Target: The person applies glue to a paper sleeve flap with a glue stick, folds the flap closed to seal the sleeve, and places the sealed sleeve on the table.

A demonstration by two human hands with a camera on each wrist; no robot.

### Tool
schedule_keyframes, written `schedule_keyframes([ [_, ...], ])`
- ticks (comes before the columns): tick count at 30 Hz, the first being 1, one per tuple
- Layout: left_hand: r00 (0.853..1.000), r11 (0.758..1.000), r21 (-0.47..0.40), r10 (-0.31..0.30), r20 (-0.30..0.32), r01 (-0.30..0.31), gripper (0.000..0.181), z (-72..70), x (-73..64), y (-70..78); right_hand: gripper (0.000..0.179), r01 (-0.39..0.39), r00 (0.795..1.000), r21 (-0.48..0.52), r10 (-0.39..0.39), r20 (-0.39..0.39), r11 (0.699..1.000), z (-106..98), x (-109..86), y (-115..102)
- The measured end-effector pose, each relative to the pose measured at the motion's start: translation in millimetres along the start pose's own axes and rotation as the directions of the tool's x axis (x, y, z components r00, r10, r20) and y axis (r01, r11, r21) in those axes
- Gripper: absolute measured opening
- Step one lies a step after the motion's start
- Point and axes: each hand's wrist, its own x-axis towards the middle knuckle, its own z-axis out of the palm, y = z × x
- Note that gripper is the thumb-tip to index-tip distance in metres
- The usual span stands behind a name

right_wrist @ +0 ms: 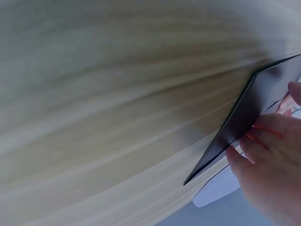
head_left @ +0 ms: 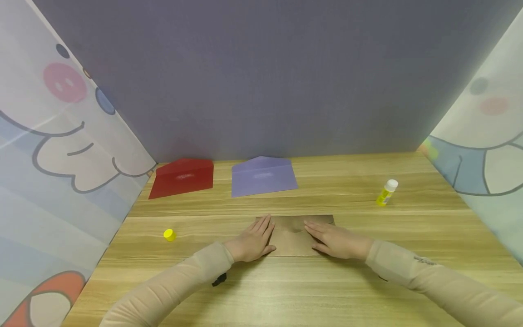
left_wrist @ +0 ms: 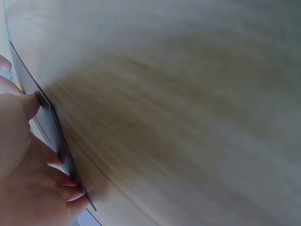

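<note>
A brown paper envelope (head_left: 292, 245) lies flat on the table in front of me, its flap folded down along the far side. My left hand (head_left: 254, 240) rests on its left end with the fingers straight and pointing away from me. On the opposite end lies my right hand (head_left: 337, 238), fingers extended inward over the flap. In the left wrist view the thumb and fingertips of the left hand (left_wrist: 28, 165) touch the envelope's dark surface (left_wrist: 54, 127). The right wrist view shows the fingertips of the right hand (right_wrist: 277, 150) on the envelope (right_wrist: 240, 117) too.
Toward the back left lie a red envelope (head_left: 184, 179) and a purple envelope (head_left: 263, 179), both with raised flaps. A yellow glue stick (head_left: 386, 193) with a white end stands at the right. A small yellow cap (head_left: 169, 235) sits left of my left hand. A grey wall (head_left: 286, 91) borders the table's back.
</note>
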Motion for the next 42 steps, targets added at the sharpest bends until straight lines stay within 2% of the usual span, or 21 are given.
schedule_keyframes([
  [5,1.0,0.999,0.036,-0.015,0.022,0.015,0.065,-1.9,0.1,1.4,0.053,-0.004,1.0,-0.011,0.004,-0.025,1.0,3,-1.1,4],
  [11,1.0,1.0,0.02,-0.01,0.014,0.01,0.064,-5.9,-0.9,2.7,0.054,-0.032,0.999,-0.026,0.031,-0.043,0.999,4,-2.9,2],
  [19,1.0,0.999,0.03,-0.015,-0.004,0.016,0.066,-10.0,2.6,3.2,0.05,-0.059,0.997,0.012,0.059,-0.047,0.998,-3,0.1,5],
  [21,0.999,0.999,0.037,-0.016,-0.03,0.017,0.065,-10.5,3.3,3.8,0.048,-0.059,0.996,0.017,0.06,-0.061,0.998,-6,0.9,6],
  [25,0.991,1.0,0.012,-0.01,-0.132,0.011,0.054,-12.0,1.1,6.2,0.043,-0.06,0.99,0.009,0.06,-0.131,0.998,-11,-3.2,5],
  [29,0.963,0.996,-0.083,-0.015,-0.271,-0.008,0.037,-14.7,-4.5,7.6,0.037,-0.102,0.971,0.022,0.104,-0.214,0.995,-15,-12.2,3],
  [31,0.948,0.984,-0.176,-0.055,-0.313,0.0,0.032,-16.1,-8.0,7.6,0.035,-0.134,0.96,0.058,0.144,-0.241,0.989,-17,-17.0,1],
  [33,0.939,0.951,-0.31,-0.126,-0.319,0.022,0.029,-17.6,-11.6,7.2,0.035,-0.173,0.948,0.136,0.203,-0.247,0.975,-19,-22.1,-1],
  [34,0.936,0.918,-0.394,-0.171,-0.308,0.038,0.029,-18.3,-13.5,6.9,0.036,-0.196,0.941,0.198,0.241,-0.239,0.96,-20,-24.8,-3],
  [35,0.932,0.875,-0.48,-0.218,-0.29,0.055,0.03,-19.0,-15.4,6.7,0.037,-0.216,0.934,0.266,0.278,-0.226,0.94,-21,-27.8,-4],
  [36,0.926,0.826,-0.559,-0.264,-0.268,0.074,0.03,-19.5,-17.1,6.4,0.038,-0.234,0.925,0.333,0.315,-0.211,0.913,-22,-30.3,-5],
  [38,0.919,0.702,-0.706,-0.335,-0.209,0.095,0.032,-21.2,-20.7,5.5,0.04,-0.253,0.913,0.477,0.371,-0.17,0.842,-23,-35.1,-7],
  [40,0.912,0.562,-0.818,-0.389,-0.132,0.121,0.034,-22.3,-24.2,4.4,0.041,-0.259,0.903,0.612,0.413,-0.121,0.747,-24,-39.1,-7],
  [42,0.905,0.442,-0.885,-0.422,-0.059,0.148,0.037,-23.9,-27.8,3.5,0.041,-0.267,0.893,0.71,0.445,-0.073,0.652,-24,-41.9,-7],
])
